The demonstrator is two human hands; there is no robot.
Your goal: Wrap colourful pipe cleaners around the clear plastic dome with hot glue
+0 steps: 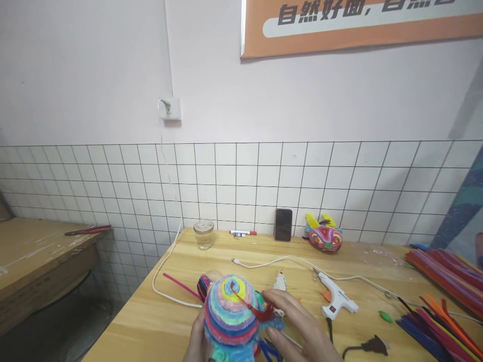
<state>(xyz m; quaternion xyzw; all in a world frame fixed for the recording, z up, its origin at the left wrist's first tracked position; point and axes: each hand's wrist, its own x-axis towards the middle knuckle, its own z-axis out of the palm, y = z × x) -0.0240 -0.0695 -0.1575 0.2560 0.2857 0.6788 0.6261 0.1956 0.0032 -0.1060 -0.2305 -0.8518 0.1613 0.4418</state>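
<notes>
The striped pipe-cleaner dome point(230, 314) sits low at the near edge of the worktop point(158, 322), your left hand point(198, 339) cupping it; keep it steady while your right hand point(298, 327) pinches the red strand point(260, 312). Glue gun point(337, 297) lies near, tiled wall point(241, 186) behind

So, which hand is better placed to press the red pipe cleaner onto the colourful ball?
Probably the right hand: its fingers already touch the red pipe cleaner lying across the colourful ball. The left hand supports the ball from below.
</notes>
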